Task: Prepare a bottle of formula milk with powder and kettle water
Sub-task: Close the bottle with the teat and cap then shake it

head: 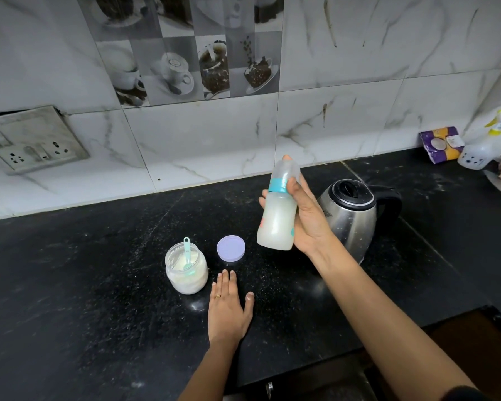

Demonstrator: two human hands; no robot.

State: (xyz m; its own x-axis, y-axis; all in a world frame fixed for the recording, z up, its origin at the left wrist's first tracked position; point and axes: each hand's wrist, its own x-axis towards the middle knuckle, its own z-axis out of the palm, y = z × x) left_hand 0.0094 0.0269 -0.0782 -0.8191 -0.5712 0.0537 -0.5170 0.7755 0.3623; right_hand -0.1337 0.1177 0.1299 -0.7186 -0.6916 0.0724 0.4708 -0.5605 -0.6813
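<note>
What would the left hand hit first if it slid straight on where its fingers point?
Most likely the purple lid, lying on the counter just ahead of the left hand; the powder jar sits left of that line.

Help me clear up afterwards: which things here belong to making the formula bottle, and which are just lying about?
For the job:
bottle of milk, held in the right hand
powder jar, open, with scoop in it
lid beside the jar
kettle

Lying about:
purple packet
spray bottle
wall socket
</note>
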